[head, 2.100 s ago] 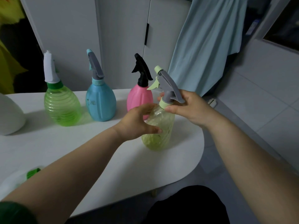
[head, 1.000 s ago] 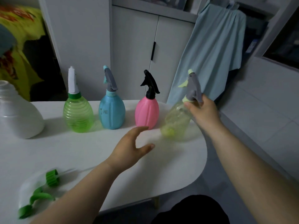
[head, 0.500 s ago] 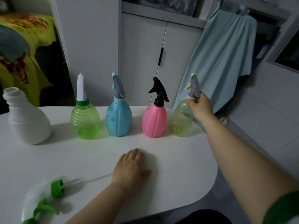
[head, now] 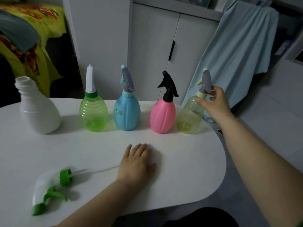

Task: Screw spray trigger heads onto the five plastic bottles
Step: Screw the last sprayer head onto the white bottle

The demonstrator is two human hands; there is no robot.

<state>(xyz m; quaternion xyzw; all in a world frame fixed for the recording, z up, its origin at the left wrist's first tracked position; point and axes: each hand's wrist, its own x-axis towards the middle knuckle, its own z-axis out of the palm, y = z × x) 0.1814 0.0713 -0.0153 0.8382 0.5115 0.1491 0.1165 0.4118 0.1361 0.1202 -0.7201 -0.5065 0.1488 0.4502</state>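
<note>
The right hand is seen at the neck of the yellow bottle, thumb and fingers loosely curled around the collar just under its grey trigger head; whether it is gripped firmly or only touched cannot be told. The left hand is laid flat on the tabletop, fingers spread, with nothing held.

Just outward of the left hand lies the loose green-and-white trigger head, its thin dip tube running up to that hand's thumb side. Far beyond it, at the outer left end of the row, the white bottle stands with its threaded neck uncapped. Between it and the right hand stand the green bottle, the blue bottle and the pink bottle, each with a head fitted.

The white bottle appears empty, so it is judged light and easily tipped or spun; it is best steadied around its body. The loose head is judged rigid at its ribbed green collar, where it should be turned, while the tube is thin and likely to bend.
</note>
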